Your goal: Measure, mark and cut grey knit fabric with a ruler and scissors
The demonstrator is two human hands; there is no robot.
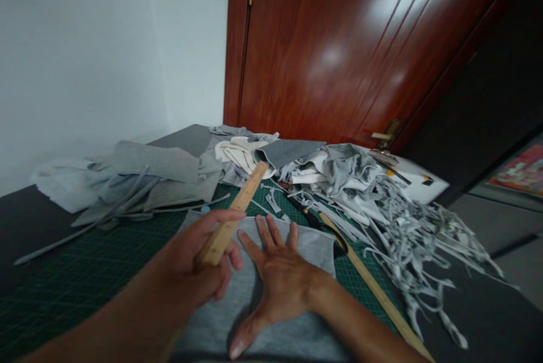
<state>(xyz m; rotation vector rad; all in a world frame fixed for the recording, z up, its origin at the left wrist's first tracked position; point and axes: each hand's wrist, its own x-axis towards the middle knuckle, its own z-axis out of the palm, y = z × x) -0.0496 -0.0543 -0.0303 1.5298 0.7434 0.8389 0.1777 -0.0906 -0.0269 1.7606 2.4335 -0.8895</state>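
Note:
My left hand (199, 267) is closed around a short wooden ruler (244, 196), held tilted up above the cloth. Spread flat on a piece of grey fabric (314, 247), my right hand (284, 267) has its fingers apart and presses the cloth down. The fabric lies on a green cutting mat (123, 255) marked with a grid. Just beyond its right corner are black-handled scissors (316, 220), partly covered by other things. A long wooden ruler (377, 289) runs along the right side of the fabric.
Grey and white cloth pieces (156, 165) lie at the back left, with more folded fabric (292, 151) at the back middle. A heap of thin grey fabric strips (419, 244) covers the right side. A white wall and a brown wooden door (322, 57) stand behind.

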